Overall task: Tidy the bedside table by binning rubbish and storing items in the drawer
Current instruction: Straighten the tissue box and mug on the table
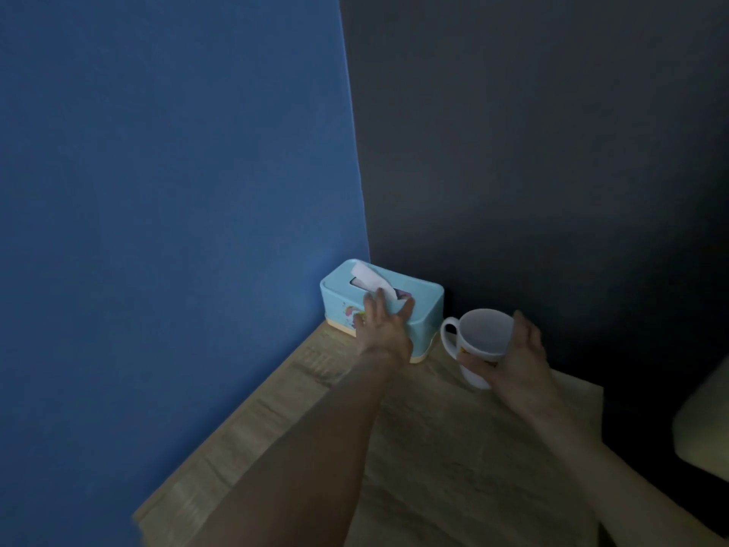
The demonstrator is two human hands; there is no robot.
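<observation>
— Both hands are out over the far end of the tabletop (453,448). What is each one doing?

— Left hand (384,321) lies on the tissue box (424,305). Its fingers are spread and fairly straight over the lid and the near wall, pressing rather than curling round anything. Right hand (513,361) grips the white mug (483,337), with the thumb across the near side and the fingers hooked round the far right of the rim.

— Where does the box sit?

— In the far corner, where the blue wall (177,191) on the left meets the dark wall (552,152) beyond. It rests flat on the tabletop, directly under the left hand and just left of the mug.

— And its long axis?

— Roughly left to right along the dark wall, with the right end swung a little nearer. The slot in the lid faces up. A white tissue (371,284) pokes out towards the left end, just beyond the fingertips.

— The mug?

— It is between the box and the right hand, close to the box's right end, though I cannot tell if they touch. Its handle (447,333) points left at the box and its mouth opens upward, slightly tipped. The hand hides whether the base rests on the tabletop.

— Anything else?

— A pale rounded shape (706,428) at the right edge, too dim to identify.
</observation>
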